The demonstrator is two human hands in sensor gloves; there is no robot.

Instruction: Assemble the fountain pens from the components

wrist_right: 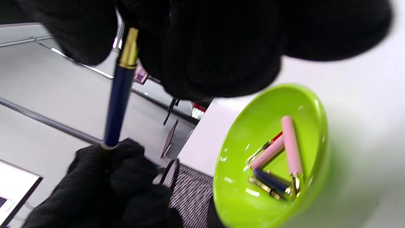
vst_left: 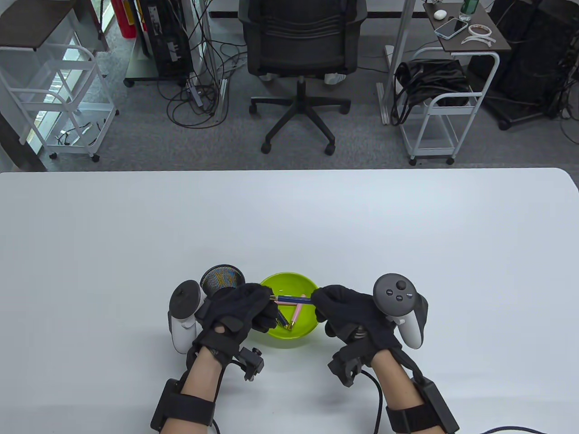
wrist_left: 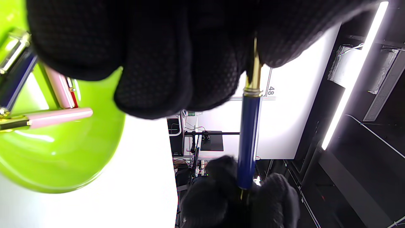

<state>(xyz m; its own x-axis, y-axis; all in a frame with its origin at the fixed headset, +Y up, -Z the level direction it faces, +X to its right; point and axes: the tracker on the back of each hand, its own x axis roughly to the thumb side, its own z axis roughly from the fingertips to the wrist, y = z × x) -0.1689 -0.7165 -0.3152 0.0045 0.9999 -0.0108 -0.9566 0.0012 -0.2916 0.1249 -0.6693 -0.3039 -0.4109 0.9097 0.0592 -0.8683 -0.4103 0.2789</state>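
One blue pen (vst_left: 291, 299) is mid-assembly, pinched at either end by left hand (vst_left: 244, 312) and right hand (vst_left: 348, 312) above the green bowl (vst_left: 289, 341); pink and blue parts (wrist_right: 278, 164) (several) wait inside, mesh cup (vst_left: 221, 279) at ten o'clock.

left hand (wrist_left: 177, 53) pinches blue pen (wrist_left: 248, 139) | right hand (wrist_left: 237, 196) holds far end | green bowl (wrist_left: 63, 164) left

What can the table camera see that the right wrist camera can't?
Only the table view shows the office chair, the whole white table and both trackers. Only the right wrist view shows clearly what lies in the green bowl: two pink parts and one blue part. Both show the left hand and right hand holding the blue pen at opposite ends.
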